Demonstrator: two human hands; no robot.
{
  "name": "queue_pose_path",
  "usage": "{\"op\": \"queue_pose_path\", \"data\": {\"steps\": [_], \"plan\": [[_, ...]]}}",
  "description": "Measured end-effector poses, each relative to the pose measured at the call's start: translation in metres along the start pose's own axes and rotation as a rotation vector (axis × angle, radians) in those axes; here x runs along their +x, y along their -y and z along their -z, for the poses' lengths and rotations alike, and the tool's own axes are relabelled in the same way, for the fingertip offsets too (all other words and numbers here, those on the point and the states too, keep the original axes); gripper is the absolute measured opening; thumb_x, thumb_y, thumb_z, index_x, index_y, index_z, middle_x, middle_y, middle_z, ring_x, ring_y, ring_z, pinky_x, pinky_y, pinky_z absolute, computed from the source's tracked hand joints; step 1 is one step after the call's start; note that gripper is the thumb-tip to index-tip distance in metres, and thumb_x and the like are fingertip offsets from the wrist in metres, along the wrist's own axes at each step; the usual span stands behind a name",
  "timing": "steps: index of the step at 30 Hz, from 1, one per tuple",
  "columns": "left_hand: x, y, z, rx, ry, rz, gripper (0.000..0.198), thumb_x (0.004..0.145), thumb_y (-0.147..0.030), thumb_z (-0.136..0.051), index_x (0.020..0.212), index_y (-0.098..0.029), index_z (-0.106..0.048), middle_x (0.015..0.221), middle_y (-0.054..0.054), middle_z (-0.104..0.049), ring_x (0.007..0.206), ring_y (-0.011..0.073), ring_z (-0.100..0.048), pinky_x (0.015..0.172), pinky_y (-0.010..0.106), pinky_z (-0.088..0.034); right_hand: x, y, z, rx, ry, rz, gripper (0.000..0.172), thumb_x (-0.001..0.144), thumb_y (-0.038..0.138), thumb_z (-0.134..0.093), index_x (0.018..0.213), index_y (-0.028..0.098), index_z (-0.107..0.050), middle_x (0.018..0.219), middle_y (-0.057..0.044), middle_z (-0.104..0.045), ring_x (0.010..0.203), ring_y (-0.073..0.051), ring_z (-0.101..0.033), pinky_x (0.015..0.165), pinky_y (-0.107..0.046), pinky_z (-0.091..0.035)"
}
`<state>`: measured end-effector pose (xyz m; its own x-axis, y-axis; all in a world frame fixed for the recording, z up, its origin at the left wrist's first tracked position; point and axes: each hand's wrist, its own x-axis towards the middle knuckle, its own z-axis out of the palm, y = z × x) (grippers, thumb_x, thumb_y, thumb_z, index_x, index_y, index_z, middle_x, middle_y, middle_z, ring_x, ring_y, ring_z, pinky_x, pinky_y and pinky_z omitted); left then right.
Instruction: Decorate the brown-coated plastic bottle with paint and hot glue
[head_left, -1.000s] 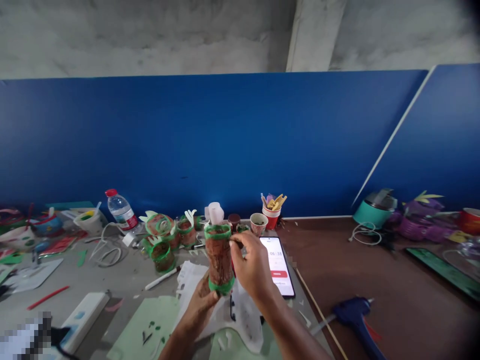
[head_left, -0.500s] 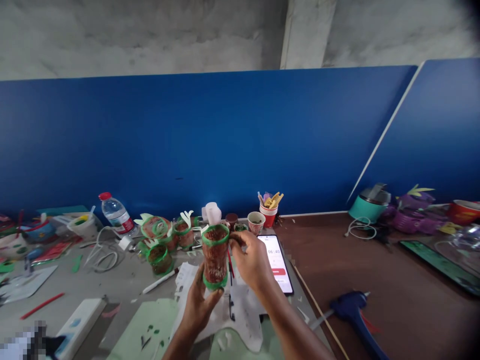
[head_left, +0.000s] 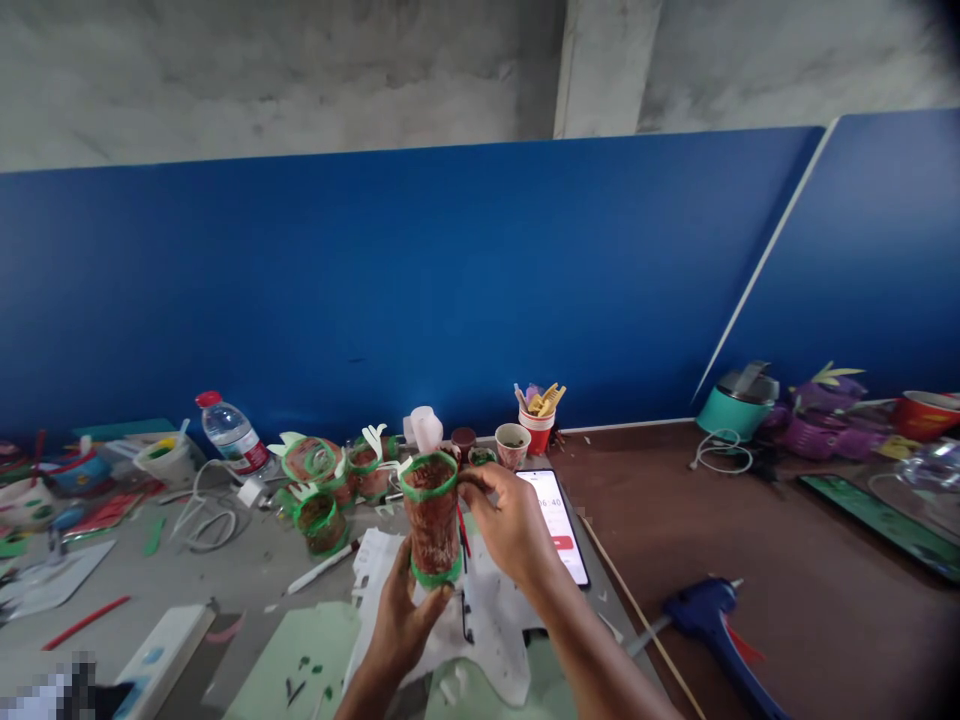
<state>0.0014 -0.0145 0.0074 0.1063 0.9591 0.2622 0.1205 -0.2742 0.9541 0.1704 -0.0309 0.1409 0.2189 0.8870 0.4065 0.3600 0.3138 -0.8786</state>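
A brown cup (head_left: 433,520) with rough green bands round its rim and base is held up over the table, open end upward and tilted slightly. My left hand (head_left: 401,615) grips it low, thumb and fingers round the green base. At the upper right side, just under the rim, the thumb and fingers of my right hand (head_left: 499,515) are pinched against it; any small piece between them is hidden. Beneath lies a white paper cutout (head_left: 487,660) on a pale green mat (head_left: 292,650). Smaller brown-and-green containers (head_left: 321,520) stand behind to the left.
Right of my hands are a lit phone (head_left: 559,525), a thin wooden stick (head_left: 637,610) and a blue glue gun (head_left: 709,620). Behind stand a paper cup (head_left: 512,447) and a red cup of tools (head_left: 536,430). Leftward are a water bottle (head_left: 232,435), white cable and power strip (head_left: 165,660).
The cup has tilted a little and its base has shifted slightly right. Both hands keep their hold. The view has moved slightly.
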Motion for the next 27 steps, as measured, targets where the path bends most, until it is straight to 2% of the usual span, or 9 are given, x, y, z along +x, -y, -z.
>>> {"op": "queue_pose_path", "data": {"steps": [4,8,13,19,22,27], "plan": [[0.0,-0.001,0.0,0.07,-0.01,-0.013,0.069,0.064,-0.04,-0.073,0.123,-0.009,-0.052,0.125,0.026,-0.063,0.117,0.0405,-0.059,0.097,0.051,-0.048,-0.001,0.003,0.003,-0.012,0.007,-0.022,0.019,0.082,0.016,-0.055,0.086,0.018,-0.073,0.085,-0.007,-0.073,0.08,-0.021,-0.068,0.072,-0.029,-0.049],[-0.001,0.007,0.001,0.124,-0.017,0.003,0.07,0.066,-0.039,-0.071,0.125,-0.009,-0.05,0.128,0.027,-0.061,0.121,0.0403,-0.057,0.101,0.053,-0.044,-0.001,0.003,0.002,-0.037,0.0,-0.029,0.02,0.081,0.016,-0.054,0.088,0.017,-0.072,0.087,-0.007,-0.074,0.081,-0.022,-0.069,0.073,-0.03,-0.049],[0.0,0.016,0.002,0.16,-0.06,-0.035,0.07,0.066,-0.037,-0.071,0.126,-0.01,-0.05,0.127,0.025,-0.061,0.119,0.0385,-0.058,0.101,0.054,-0.044,-0.001,0.001,-0.002,-0.069,-0.031,-0.038,0.018,0.078,0.014,-0.053,0.083,0.017,-0.07,0.081,-0.006,-0.073,0.075,-0.021,-0.068,0.066,-0.028,-0.047],[-0.001,0.015,0.002,0.2,-0.091,-0.058,0.067,0.065,-0.036,-0.073,0.124,-0.012,-0.051,0.125,0.023,-0.063,0.118,0.0382,-0.059,0.101,0.054,-0.044,0.001,-0.002,-0.006,-0.112,-0.086,-0.068,0.016,0.075,0.015,-0.051,0.075,0.017,-0.066,0.073,-0.005,-0.07,0.066,-0.019,-0.063,0.058,-0.026,-0.042],[-0.004,0.011,-0.003,0.097,-0.07,-0.018,0.067,0.064,-0.04,-0.075,0.121,-0.013,-0.054,0.122,0.021,-0.066,0.117,0.0387,-0.059,0.1,0.052,-0.046,0.004,-0.004,-0.005,-0.019,-0.052,-0.102,0.018,0.075,0.016,-0.049,0.073,0.017,-0.066,0.068,-0.003,-0.068,0.062,-0.018,-0.06,0.056,-0.025,-0.041],[-0.006,-0.004,-0.009,-0.264,0.084,0.052,0.064,0.068,-0.048,-0.074,0.121,-0.016,-0.057,0.118,0.017,-0.069,0.111,0.034,-0.064,0.094,0.043,-0.051,0.008,-0.008,0.002,0.15,0.042,-0.134,0.023,0.077,0.021,-0.05,0.081,0.016,-0.072,0.065,-0.002,-0.066,0.068,-0.019,-0.063,0.06,-0.026,-0.045]]}}
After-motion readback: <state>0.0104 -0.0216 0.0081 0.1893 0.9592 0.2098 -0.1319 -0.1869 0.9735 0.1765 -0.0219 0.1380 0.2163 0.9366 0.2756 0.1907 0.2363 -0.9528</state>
